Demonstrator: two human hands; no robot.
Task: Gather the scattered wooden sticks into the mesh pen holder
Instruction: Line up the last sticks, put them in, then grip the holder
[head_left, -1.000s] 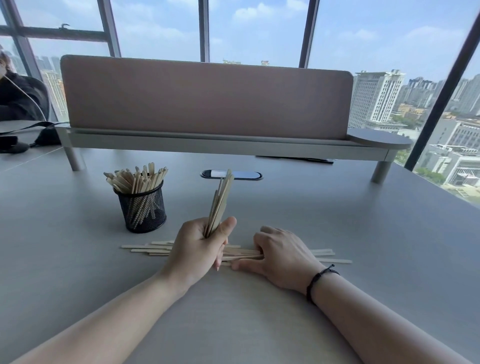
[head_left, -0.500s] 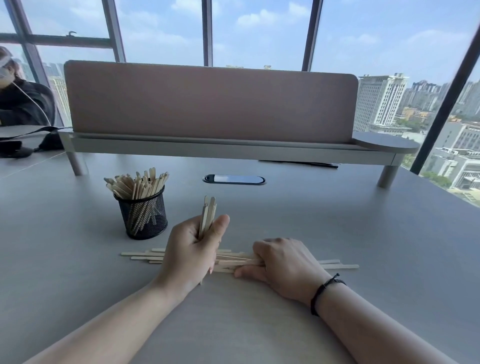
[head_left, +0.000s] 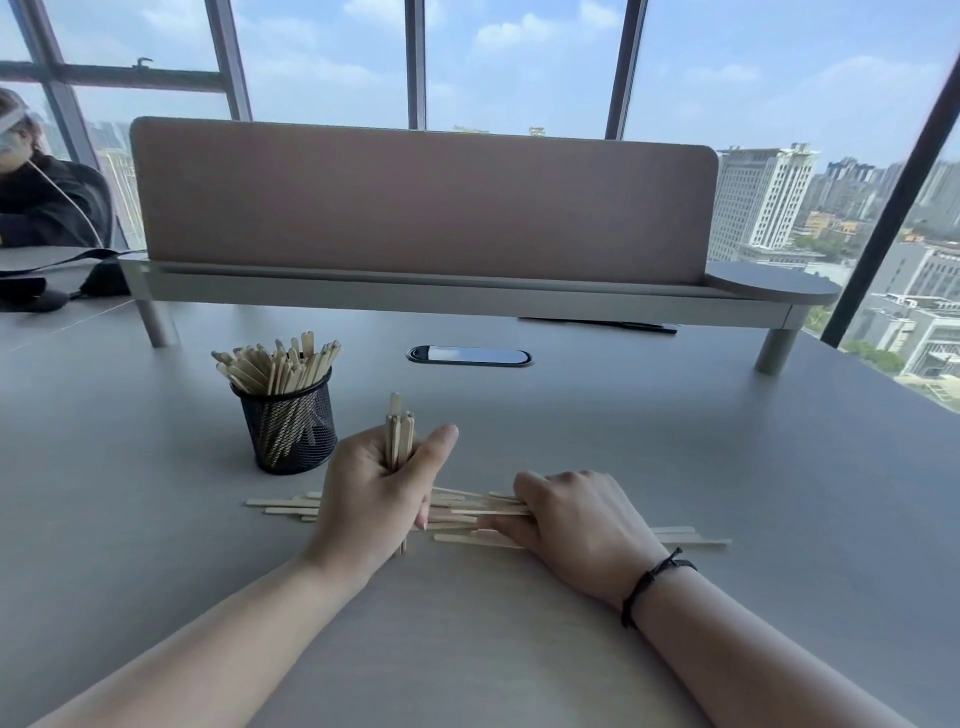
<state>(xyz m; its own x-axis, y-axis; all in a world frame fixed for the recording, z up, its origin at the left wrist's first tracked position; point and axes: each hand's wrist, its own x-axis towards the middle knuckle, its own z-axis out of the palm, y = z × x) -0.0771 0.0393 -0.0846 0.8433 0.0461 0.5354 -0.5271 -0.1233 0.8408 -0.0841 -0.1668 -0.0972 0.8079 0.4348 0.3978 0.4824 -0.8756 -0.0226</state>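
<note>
At the left of centre we see the mesh pen holder (head_left: 291, 423), a round cup of black wire mesh already crowded with flat pale sticks that fan out above its rim. Just right of it our left hand (head_left: 382, 480) is curled around an upright bundle of sticks (head_left: 399, 436), their lower tips reaching the grey table (head_left: 675, 426) below the palm. Across the middle of the frame lie the loose wooden sticks (head_left: 467, 512), thin flat strips with rounded ends, overlapping in a low row. Right of centre our right hand (head_left: 576, 519) rests on that row, its fingertips pinching a few. We judge them very light, stiff yet easy to snap, smooth enough to slide over one another, so taking them as a bundle near mid-length should keep them from fanning out. A matte pink divider panel (head_left: 415, 202) stands behind.
</note>
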